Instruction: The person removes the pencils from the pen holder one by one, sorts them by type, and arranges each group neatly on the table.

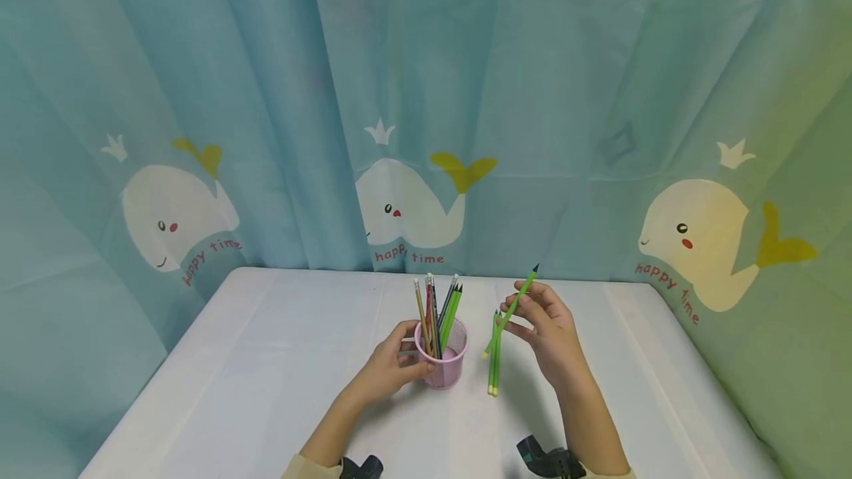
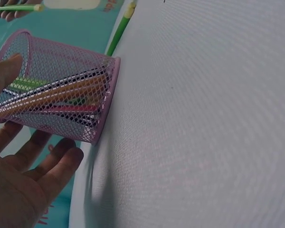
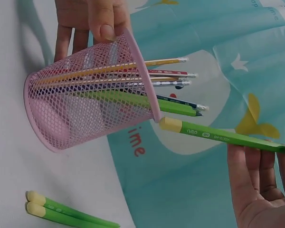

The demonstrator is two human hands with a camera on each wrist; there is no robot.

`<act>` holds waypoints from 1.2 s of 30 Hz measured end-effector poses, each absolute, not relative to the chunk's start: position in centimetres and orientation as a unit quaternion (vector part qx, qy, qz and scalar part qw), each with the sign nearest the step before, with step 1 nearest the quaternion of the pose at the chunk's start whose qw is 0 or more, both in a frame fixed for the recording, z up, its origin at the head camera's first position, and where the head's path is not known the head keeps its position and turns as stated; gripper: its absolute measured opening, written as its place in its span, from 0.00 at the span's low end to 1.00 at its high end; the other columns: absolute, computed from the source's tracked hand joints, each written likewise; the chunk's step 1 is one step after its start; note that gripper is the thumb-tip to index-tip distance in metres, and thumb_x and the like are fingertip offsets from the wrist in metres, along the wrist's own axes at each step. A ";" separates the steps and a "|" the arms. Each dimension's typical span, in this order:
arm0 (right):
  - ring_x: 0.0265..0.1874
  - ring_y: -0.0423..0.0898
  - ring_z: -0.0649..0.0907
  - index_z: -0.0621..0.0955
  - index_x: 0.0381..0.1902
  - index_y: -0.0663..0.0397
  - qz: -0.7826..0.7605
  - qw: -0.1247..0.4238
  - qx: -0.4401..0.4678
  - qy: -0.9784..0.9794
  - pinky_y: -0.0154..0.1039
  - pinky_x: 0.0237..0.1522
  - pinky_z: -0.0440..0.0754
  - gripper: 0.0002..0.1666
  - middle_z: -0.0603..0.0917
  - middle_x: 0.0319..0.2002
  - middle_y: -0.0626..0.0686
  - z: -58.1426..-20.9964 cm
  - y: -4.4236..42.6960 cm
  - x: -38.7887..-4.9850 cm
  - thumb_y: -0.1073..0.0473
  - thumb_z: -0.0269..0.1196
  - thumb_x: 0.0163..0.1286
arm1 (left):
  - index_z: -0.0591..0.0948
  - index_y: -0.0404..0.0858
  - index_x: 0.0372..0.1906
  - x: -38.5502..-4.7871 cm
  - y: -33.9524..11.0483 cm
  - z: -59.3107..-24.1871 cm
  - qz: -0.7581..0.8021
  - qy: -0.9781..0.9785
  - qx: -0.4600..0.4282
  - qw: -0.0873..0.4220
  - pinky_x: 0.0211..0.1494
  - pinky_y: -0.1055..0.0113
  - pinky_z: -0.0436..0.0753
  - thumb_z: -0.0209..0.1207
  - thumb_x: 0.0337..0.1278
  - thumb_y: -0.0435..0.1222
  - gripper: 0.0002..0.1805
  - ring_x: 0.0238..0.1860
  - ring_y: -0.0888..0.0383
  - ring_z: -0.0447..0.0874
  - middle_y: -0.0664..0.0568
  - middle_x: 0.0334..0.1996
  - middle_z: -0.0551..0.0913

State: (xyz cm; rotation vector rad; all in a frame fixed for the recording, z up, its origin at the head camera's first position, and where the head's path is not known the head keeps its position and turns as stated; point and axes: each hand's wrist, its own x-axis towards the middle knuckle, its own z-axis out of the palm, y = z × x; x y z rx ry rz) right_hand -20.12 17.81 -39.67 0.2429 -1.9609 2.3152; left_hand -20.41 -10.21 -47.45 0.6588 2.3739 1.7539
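A pink mesh pencil cup [image 1: 444,372] stands on the table, with yellow, red, dark and green pencils [image 3: 133,97] leaning inside. My left hand [image 1: 389,369] holds it from the left, thumb on the near side and fingers round the far side. On the cup's right, my right hand [image 1: 549,331] pinches a green pencil [image 3: 223,135] between thumb and fingers. Its pale yellow end points down toward the cup, close to the rim in the right wrist view; its dark tip points up. Two more green pencils [image 3: 71,213] lie side by side on the table beneath that hand.
The white table [image 1: 220,375] ends at a blue-green curtain [image 1: 559,94] printed with whales, which hangs behind and at both sides. Black wrist-camera mounts [image 1: 549,458] sit on both wrists.
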 end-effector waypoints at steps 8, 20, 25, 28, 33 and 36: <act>0.48 0.56 0.86 0.74 0.58 0.59 0.741 0.050 0.056 -0.668 0.47 0.48 0.88 0.17 0.80 0.43 0.54 -40.4 18.1 -20.6 0.61 0.59 0.75 | 0.65 0.37 0.69 -20.4 -10.2 -47.4 0.588 0.776 0.220 0.061 0.63 0.50 0.81 0.69 0.56 0.35 0.37 0.60 0.39 0.78 0.36 0.62 0.74; 0.42 0.47 0.87 0.73 0.60 0.57 0.700 0.046 0.008 -0.713 0.41 0.43 0.89 0.18 0.81 0.42 0.53 -42.9 18.9 -21.7 0.60 0.59 0.75 | 0.66 0.37 0.69 -20.4 -10.2 -47.4 0.590 0.773 0.224 0.060 0.63 0.49 0.80 0.69 0.56 0.35 0.37 0.60 0.39 0.78 0.36 0.63 0.74; 0.43 0.48 0.86 0.73 0.61 0.56 0.686 0.039 -0.020 -0.726 0.41 0.43 0.89 0.19 0.82 0.42 0.50 -43.8 19.1 -22.0 0.60 0.59 0.75 | 0.66 0.37 0.69 -20.3 -10.2 -47.4 0.593 0.772 0.221 0.063 0.64 0.49 0.80 0.70 0.55 0.34 0.37 0.60 0.40 0.78 0.37 0.63 0.74; 0.42 0.46 0.86 0.73 0.61 0.55 0.677 0.038 -0.033 -0.734 0.40 0.42 0.88 0.19 0.82 0.43 0.52 -44.1 19.1 -22.2 0.61 0.59 0.75 | 0.66 0.38 0.69 -20.3 -10.2 -47.2 0.597 0.769 0.218 0.064 0.64 0.49 0.80 0.70 0.55 0.34 0.38 0.60 0.40 0.78 0.37 0.63 0.74; 0.41 0.44 0.85 0.72 0.63 0.56 0.666 0.034 -0.053 -0.743 0.40 0.42 0.88 0.22 0.82 0.48 0.60 -44.7 19.2 -22.5 0.61 0.59 0.74 | 0.65 0.37 0.69 -20.4 -10.2 -47.3 0.596 0.770 0.217 0.065 0.64 0.49 0.80 0.70 0.55 0.34 0.38 0.60 0.39 0.78 0.37 0.63 0.73; 0.42 0.45 0.85 0.72 0.64 0.56 0.659 0.031 -0.065 -0.749 0.40 0.43 0.88 0.23 0.81 0.51 0.62 -45.1 19.2 -22.7 0.59 0.59 0.74 | 0.65 0.37 0.69 -20.5 -10.2 -47.4 0.589 0.776 0.216 0.064 0.64 0.49 0.80 0.70 0.55 0.35 0.38 0.60 0.40 0.78 0.37 0.63 0.73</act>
